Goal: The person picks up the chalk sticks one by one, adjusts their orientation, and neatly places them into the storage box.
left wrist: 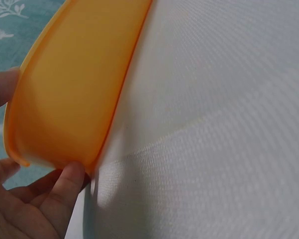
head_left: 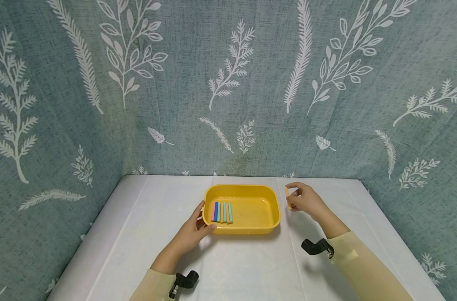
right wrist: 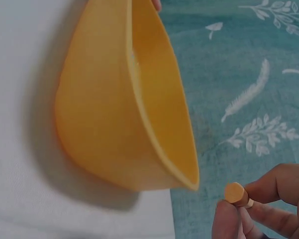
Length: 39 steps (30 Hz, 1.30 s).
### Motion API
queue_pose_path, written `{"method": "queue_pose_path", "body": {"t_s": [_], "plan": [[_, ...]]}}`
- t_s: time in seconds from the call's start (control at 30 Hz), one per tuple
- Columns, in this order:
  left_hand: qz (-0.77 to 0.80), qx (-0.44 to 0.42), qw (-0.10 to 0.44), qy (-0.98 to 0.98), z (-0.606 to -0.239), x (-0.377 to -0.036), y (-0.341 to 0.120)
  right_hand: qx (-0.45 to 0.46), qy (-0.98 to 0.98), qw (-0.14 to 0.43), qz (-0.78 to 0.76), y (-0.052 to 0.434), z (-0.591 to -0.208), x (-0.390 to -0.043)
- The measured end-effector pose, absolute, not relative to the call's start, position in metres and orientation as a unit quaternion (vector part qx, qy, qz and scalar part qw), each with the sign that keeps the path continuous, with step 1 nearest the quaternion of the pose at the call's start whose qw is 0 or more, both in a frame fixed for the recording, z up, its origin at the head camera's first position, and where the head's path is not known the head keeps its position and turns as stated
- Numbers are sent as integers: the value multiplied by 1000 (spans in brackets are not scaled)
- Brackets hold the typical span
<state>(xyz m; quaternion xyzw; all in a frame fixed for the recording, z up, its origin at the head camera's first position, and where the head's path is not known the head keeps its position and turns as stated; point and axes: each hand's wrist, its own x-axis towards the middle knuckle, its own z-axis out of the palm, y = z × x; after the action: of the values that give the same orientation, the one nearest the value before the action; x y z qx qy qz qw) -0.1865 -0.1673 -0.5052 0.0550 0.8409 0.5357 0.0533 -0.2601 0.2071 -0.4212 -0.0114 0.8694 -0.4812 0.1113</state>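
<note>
three views: one head camera set high, two wrist cameras close to the tray

the head view looks forward and down from above the table (head_left: 251,267), taking in both arms and the whole yellow tray (head_left: 273,209) at a middle distance. the left wrist view sits low and very near the tray's (left wrist: 74,84) outer wall, facing along the cloth. the right wrist view looks from just beside the tray's (right wrist: 114,114) other end. all three share the tray.
</note>
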Motion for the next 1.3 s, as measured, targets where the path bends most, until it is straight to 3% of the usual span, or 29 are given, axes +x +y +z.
{"method": "queue_pose_path", "body": {"t_s": [0.87,1.3], "plan": [[543,58,57,835,-503,-185,-167,-22,827,126,-547,163,-410,-253],[551,62,59,830,-503,-185,-168,-22,789,146,-596,127,-423,-254]]}}
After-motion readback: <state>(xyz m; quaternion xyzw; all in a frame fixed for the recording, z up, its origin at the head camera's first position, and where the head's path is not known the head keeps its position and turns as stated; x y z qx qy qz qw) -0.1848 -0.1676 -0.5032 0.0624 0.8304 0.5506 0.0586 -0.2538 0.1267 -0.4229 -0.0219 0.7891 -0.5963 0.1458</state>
